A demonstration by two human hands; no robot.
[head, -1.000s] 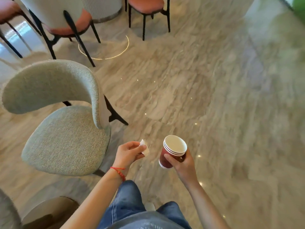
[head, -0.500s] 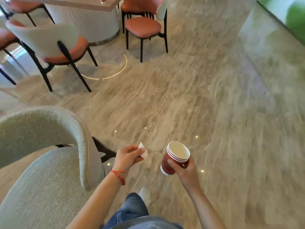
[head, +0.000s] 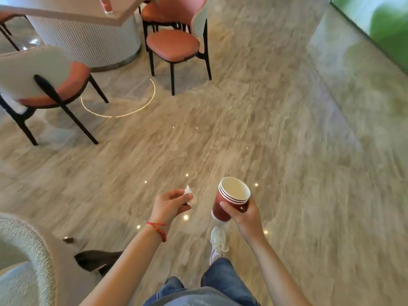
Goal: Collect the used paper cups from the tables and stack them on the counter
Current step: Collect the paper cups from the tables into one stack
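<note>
Person is mid-walk across the floor [head: 276, 129], w/ one shoe [head: 217, 241] stepping fwd. Right hand [head: 245, 214] is curled round a nested stack of red cups [head: 230, 199], fingers wrapped on the side, stack tilted a bit toward 11 o'clock, three rims showing. Left hand [head: 170, 204] pinches a crumpled white tissue [head: 191, 196] btwn thumb and fingertips, just beside the stack but apart from it. Another red cup [head: 106, 4] stands on the desk [head: 66, 13] at 11 o'clock, well ahead, past two orange chairs [head: 174, 44]. Likely step: carry on to that desk and pick up the cup. To do it well: keep the stack upright, steer btwn the chairs, and drop the new cup into the stack rather than juggling it w/ the tissue hand.
</note>
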